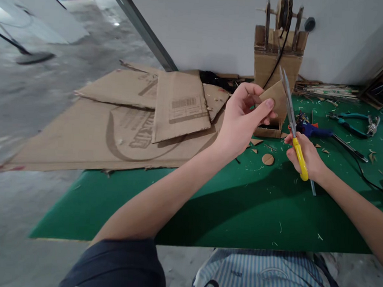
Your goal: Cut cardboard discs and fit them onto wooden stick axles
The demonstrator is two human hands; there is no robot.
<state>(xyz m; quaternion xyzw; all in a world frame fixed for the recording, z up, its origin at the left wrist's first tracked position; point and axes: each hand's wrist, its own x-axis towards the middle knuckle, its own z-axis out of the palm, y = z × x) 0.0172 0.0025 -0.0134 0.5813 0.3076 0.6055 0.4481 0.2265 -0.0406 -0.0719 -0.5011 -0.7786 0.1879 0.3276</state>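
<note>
Between thumb and fingers, my left hand [244, 116] pinches a small cardboard piece [275, 100] above the green table. My right hand [306, 156] is closed around the yellow handles of a pair of scissors [296, 144], whose blades point up along the right edge of that piece. Behind the piece stands a tall cardboard structure [263, 63] with a wheel-like spool [283, 13] and a black cord at its top. A round cardboard disc [268, 159] lies on the table below my hands, near small scraps.
Large flattened cardboard sheets [67, 128] cover the table's left side and overhang it. To the right lie a blue glue gun [317, 131], teal-handled pliers [353, 122] and a cable. Thin wooden sticks [332, 91] rest along the wall. The green table [127, 204] ends in front of me.
</note>
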